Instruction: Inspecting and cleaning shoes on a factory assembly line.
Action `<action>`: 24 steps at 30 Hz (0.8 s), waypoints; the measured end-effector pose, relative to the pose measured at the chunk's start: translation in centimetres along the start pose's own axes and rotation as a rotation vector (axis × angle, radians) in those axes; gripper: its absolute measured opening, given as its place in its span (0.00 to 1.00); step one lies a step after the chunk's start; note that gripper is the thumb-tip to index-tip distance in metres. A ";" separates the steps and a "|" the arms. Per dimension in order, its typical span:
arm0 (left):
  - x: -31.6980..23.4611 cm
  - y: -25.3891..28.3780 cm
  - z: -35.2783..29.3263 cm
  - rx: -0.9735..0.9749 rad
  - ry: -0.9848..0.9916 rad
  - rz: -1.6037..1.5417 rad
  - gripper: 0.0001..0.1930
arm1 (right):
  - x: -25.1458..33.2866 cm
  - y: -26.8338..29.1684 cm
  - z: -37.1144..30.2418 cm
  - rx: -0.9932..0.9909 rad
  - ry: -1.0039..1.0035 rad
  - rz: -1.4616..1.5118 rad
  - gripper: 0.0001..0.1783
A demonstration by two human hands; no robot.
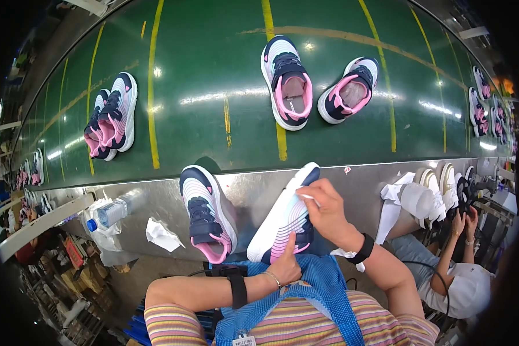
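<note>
A white, navy and pink sneaker (pixel 282 222) is tilted on its side in front of me, its white sole facing left. My left hand (pixel 286 262) grips it near the heel, index finger stretched along the striped pink side. Above it, my right hand (pixel 327 212) is closed in a pinch at the toe end, with a small white scrap (pixel 307 196) between the fingertips, against the upper. The matching sneaker (pixel 205 213) stands upright to the left on the metal ledge, touched by neither hand.
Beyond the metal ledge (pixel 254 183) runs a green conveyor belt (pixel 213 69) with yellow lines. It carries a sneaker pair (pixel 112 115) on the left and two separate sneakers (pixel 288 86) further right. A water bottle (pixel 111 213) and crumpled paper (pixel 162 234) lie left; another person (pixel 455 282) sits right.
</note>
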State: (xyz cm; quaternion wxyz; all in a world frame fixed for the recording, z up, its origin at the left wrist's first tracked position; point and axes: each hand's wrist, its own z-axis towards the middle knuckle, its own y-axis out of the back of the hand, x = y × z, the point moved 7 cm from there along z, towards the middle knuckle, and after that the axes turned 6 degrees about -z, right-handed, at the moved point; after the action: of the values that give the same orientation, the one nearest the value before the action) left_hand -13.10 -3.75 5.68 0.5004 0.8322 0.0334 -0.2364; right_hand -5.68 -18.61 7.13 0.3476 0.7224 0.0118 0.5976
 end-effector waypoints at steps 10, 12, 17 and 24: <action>1.1 -0.3 -0.7 -0.214 0.016 -0.060 0.11 | 0.0 -0.7 0.4 0.073 -0.044 0.072 0.07; 1.2 -0.6 -1.6 -0.130 0.011 -0.070 0.10 | 0.6 -1.5 0.0 0.252 0.000 -0.048 0.06; 6.8 6.4 -6.1 -0.389 0.323 -0.593 0.08 | -2.7 2.2 -0.4 0.043 -0.470 0.778 0.05; 8.0 2.3 -10.2 -0.535 0.770 -1.242 0.12 | -3.1 0.9 -2.0 0.032 -0.497 0.755 0.06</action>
State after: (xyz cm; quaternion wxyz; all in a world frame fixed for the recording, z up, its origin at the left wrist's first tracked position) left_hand -1.63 2.33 8.06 0.4131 0.5356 0.7208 -0.1516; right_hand -8.71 -19.64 5.01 0.0865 0.8031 -0.3270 0.4905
